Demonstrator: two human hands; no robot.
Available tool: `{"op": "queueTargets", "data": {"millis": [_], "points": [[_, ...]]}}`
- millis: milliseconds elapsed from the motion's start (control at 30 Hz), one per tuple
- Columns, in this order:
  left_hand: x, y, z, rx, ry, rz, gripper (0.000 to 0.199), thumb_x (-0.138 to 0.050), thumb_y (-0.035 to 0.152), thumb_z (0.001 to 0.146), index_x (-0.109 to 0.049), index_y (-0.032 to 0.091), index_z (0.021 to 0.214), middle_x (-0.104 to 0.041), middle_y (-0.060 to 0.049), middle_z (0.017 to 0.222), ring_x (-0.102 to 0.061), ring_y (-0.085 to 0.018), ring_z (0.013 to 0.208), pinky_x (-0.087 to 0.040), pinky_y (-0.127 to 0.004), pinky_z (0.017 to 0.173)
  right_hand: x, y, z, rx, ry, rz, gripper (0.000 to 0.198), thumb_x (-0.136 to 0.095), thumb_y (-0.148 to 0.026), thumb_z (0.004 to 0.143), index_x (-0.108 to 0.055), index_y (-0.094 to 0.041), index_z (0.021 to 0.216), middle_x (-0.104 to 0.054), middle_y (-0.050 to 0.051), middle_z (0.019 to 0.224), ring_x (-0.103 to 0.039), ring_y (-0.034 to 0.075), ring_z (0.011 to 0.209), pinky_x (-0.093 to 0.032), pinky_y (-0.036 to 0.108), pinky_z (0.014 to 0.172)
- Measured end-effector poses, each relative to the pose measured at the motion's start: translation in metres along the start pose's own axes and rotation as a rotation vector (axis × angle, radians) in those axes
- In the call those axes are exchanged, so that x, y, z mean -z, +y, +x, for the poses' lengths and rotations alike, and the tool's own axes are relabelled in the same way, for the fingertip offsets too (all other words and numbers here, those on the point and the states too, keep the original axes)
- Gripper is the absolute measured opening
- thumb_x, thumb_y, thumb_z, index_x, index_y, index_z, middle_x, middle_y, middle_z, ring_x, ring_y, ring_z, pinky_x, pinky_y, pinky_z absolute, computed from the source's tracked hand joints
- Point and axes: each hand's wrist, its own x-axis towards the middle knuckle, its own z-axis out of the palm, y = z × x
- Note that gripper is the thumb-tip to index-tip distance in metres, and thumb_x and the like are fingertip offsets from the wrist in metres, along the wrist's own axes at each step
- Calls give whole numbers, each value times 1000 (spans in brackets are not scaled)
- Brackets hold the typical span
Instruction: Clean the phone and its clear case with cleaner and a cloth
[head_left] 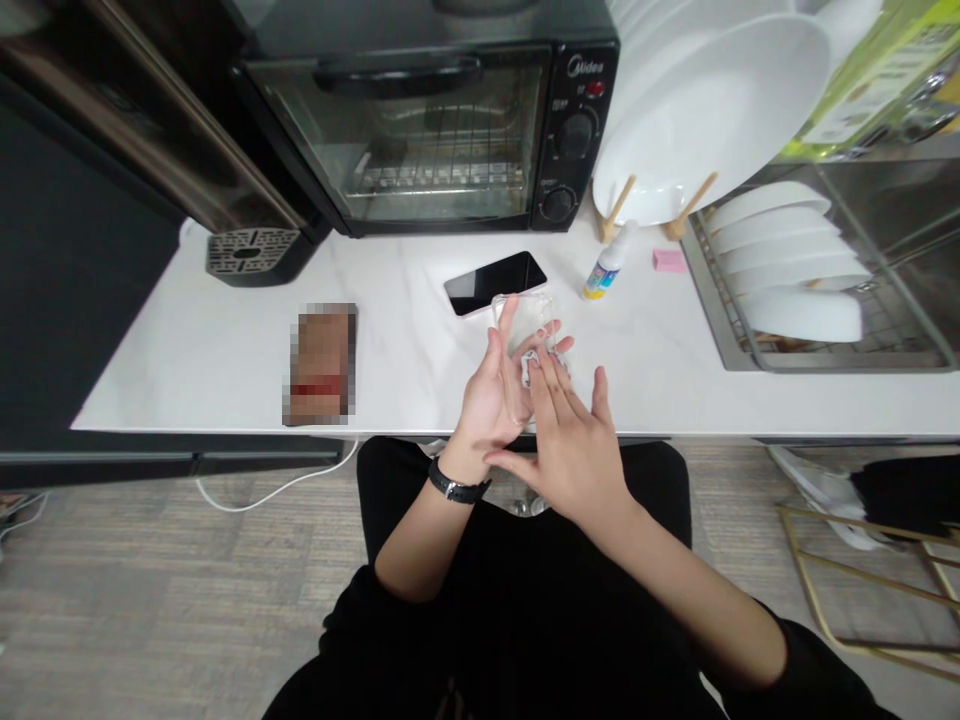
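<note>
A clear phone case rests in my left hand, over the counter's front edge. The thumb is at its left side and the other fingers lie behind it. My right hand is stretched out flat, its fingertips pressing a small white piece with dark marks against the case. Whether that piece is a wipe or a sticker I cannot tell. Just beyond the case lies a phone with a dark screen. A small white spray bottle with a blue and yellow label stands to the right.
A black toaster oven stands at the back, beside a dark machine with a drip tray. A blurred brown object lies at left. White plates, a pink piece and a rack of bowls are at right.
</note>
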Motion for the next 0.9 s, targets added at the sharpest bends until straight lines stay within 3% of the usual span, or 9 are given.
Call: {"op": "queueTargets", "data": {"millis": [133, 233, 333, 433, 633, 733, 900], "points": [[-1, -5, 4, -36, -50, 36, 55, -33, 58, 112, -32, 48, 167, -61, 2, 158, -56, -27, 151, -51, -50, 121, -6, 12, 35, -30, 7, 53, 100, -37, -77, 103, -34, 1, 164, -36, 31, 171, -39, 42, 161, -14, 72, 133], [-3, -6, 5, -80, -14, 10, 52, -32, 54, 114, -42, 43, 164, -56, 5, 163, -47, -26, 158, -47, -49, 126, -6, 18, 53, 0, -14, 97, 97, -43, -73, 103, -30, -1, 167, -33, 27, 174, -34, 40, 164, -18, 71, 133], [-4, -6, 6, -64, 25, -68, 53, -32, 53, 114, -48, 36, 162, -54, 6, 165, -41, -24, 162, -43, -43, 130, -4, 17, 56, 71, -46, 114, 94, -51, -67, 102, -30, -4, 168, -32, 23, 175, -33, 39, 165, -13, 72, 134], [-1, -4, 6, -22, 54, -120, 55, -30, 54, 114, -45, 36, 163, -56, 4, 165, -46, -21, 159, -44, -39, 129, -2, 12, 46, 124, -53, 114, 93, -56, -66, 100, -36, -4, 166, -35, 21, 174, -37, 39, 162, -6, 73, 135], [2, 10, -2, 115, 42, -39, 55, -25, 56, 114, -28, 50, 168, -68, -4, 150, -72, -21, 130, -54, -46, 114, 8, 3, 0, 205, -64, 153, 100, -58, -78, 95, -46, -3, 160, -47, 23, 167, -45, 38, 158, -14, 66, 137], [2, 10, -2, 78, 3, -23, 56, -28, 56, 113, -26, 50, 169, -70, -8, 147, -73, -24, 126, -56, -45, 108, 17, 0, -24, 233, -82, 151, 95, -58, -75, 97, -46, -5, 160, -48, 22, 166, -49, 36, 156, -14, 65, 137], [1, 5, 0, 63, -63, 28, 58, -35, 60, 111, -27, 52, 168, -68, -6, 149, -70, -26, 133, -57, -46, 108, 19, 4, -35, 216, -84, 90, 90, -51, -72, 102, -43, -6, 161, -47, 19, 168, -49, 32, 156, 1, 62, 138]]}}
